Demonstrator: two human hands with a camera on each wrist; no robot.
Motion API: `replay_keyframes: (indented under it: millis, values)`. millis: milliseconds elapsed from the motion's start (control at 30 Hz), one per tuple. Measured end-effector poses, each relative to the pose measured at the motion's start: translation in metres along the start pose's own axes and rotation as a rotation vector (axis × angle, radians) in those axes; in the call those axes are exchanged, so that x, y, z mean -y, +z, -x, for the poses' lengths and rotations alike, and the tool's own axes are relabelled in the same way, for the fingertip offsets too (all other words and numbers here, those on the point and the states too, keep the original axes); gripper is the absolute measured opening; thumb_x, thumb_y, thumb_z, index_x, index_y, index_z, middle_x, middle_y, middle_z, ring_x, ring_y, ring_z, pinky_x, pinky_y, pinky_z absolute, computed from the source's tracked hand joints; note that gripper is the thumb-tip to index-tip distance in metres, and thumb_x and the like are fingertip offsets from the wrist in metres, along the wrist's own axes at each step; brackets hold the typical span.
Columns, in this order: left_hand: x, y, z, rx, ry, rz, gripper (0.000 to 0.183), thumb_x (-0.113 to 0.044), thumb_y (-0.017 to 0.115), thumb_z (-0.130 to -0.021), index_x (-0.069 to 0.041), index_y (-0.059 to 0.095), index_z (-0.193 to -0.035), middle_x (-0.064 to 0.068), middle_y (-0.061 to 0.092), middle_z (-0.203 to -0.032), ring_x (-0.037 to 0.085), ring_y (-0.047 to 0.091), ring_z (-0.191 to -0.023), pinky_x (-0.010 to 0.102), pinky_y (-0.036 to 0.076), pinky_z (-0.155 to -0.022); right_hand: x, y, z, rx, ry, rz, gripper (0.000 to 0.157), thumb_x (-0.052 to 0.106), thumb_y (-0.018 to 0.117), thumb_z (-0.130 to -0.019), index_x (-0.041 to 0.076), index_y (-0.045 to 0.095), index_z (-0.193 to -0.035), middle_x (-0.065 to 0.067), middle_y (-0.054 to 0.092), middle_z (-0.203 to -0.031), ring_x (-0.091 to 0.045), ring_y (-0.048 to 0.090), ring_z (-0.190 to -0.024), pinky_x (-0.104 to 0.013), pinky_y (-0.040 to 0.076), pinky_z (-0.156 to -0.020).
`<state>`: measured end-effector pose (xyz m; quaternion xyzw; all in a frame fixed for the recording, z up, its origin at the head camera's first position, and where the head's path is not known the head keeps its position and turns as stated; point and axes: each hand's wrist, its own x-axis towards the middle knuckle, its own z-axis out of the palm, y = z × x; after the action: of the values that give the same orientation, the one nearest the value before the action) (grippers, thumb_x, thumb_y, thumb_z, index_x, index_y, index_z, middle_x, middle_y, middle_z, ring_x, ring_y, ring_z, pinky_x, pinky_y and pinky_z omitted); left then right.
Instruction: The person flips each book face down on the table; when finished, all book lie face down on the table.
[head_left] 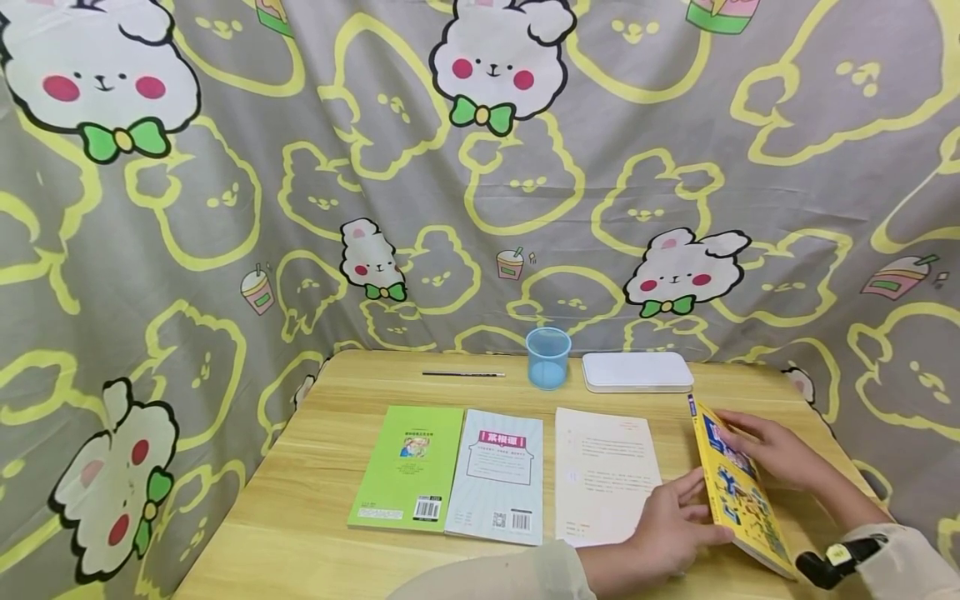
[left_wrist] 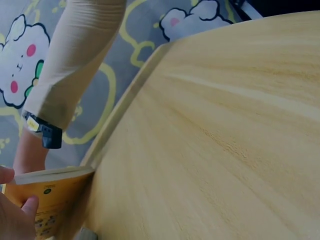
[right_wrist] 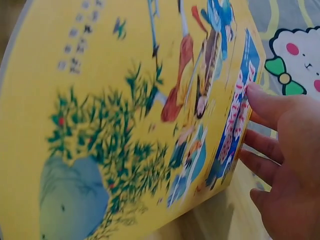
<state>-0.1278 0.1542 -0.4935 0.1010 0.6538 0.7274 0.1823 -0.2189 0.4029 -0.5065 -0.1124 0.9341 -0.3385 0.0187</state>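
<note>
A yellow picture-covered book [head_left: 738, 487] is held tilted on its edge over the right side of the table. The left hand [head_left: 667, 529] grips its lower left side; in the left wrist view, the thumb and a finger of that hand [left_wrist: 17, 217] lie on either side of the book [left_wrist: 65, 192]. Up at the far end, the right hand [head_left: 780, 450] holds the book too. Seen from the right wrist, the thumb of the right hand [right_wrist: 295, 145] lies on the illustrated cover [right_wrist: 150, 115], with the other fingers at the edge beside the blue title panel.
Left of the yellow book lie a cream book [head_left: 603, 467], a pale blue book [head_left: 498, 475] and a green book [head_left: 412, 475]. Behind them are a pencil [head_left: 463, 374], a blue cup [head_left: 548, 360] and a white case [head_left: 637, 372]. Patterned cloth [head_left: 420, 192] hangs around the table.
</note>
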Motion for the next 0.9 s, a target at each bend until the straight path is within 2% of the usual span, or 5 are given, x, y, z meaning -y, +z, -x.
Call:
replay_keyframes:
  millis: [333,533,667,767,900]
  values:
    - [-0.006,-0.003,0.003,0.019,0.081,-0.152,0.075,0.007,0.081,-0.081,-0.013,0.056,-0.148,-0.014,0.064,-0.137,-0.007,0.061,-0.101,0.013,0.056,-0.078,0.022,-0.004,-0.004,-0.012,-0.052,-0.054,0.057,0.028,0.053,-0.109,-0.011,0.043,-0.150,-0.036,0.050,-0.146,-0.057,0.050,-0.129,-0.013,0.047,-0.081]
    - [-0.010,-0.001,0.007,-0.019,0.098,-0.159,0.073,0.004,0.082,-0.080,-0.013,0.058,-0.147,-0.019,0.059,-0.139,-0.009,0.057,-0.101,0.013,0.054,-0.075,0.035,-0.007,-0.007,-0.007,-0.069,-0.089,0.058,0.027,0.050,-0.110,-0.010,0.037,-0.153,-0.034,0.047,-0.149,-0.052,0.052,-0.129,-0.013,0.048,-0.083]
    - [-0.013,0.000,0.009,0.006,0.087,-0.067,0.072,0.008,0.077,-0.082,-0.009,0.055,-0.148,-0.014,0.064,-0.124,-0.006,0.064,-0.091,0.012,0.056,-0.073,0.040,-0.008,-0.009,0.007,-0.069,-0.172,0.058,0.026,0.048,-0.111,-0.008,0.033,-0.156,-0.035,0.043,-0.152,-0.017,0.062,-0.122,-0.016,0.053,-0.085]
    - [-0.014,0.000,0.010,0.036,0.098,-0.026,0.073,0.010,0.074,-0.083,-0.005,0.051,-0.150,-0.015,0.059,-0.117,-0.005,0.065,-0.089,0.013,0.057,-0.075,0.042,-0.008,-0.009,0.030,-0.071,-0.265,0.059,0.025,0.045,-0.112,-0.008,0.028,-0.158,-0.037,0.036,-0.155,0.014,0.052,-0.112,-0.023,0.058,-0.088]
    - [-0.018,-0.002,0.010,0.056,0.138,-0.102,0.073,0.005,0.076,-0.085,-0.004,0.048,-0.152,-0.014,0.051,-0.130,-0.009,0.052,-0.104,0.011,0.055,-0.080,0.044,-0.007,-0.009,0.060,-0.051,-0.372,0.061,0.028,0.041,-0.113,-0.006,0.023,-0.159,-0.037,0.026,-0.159,0.025,0.044,-0.110,-0.034,0.061,-0.090]
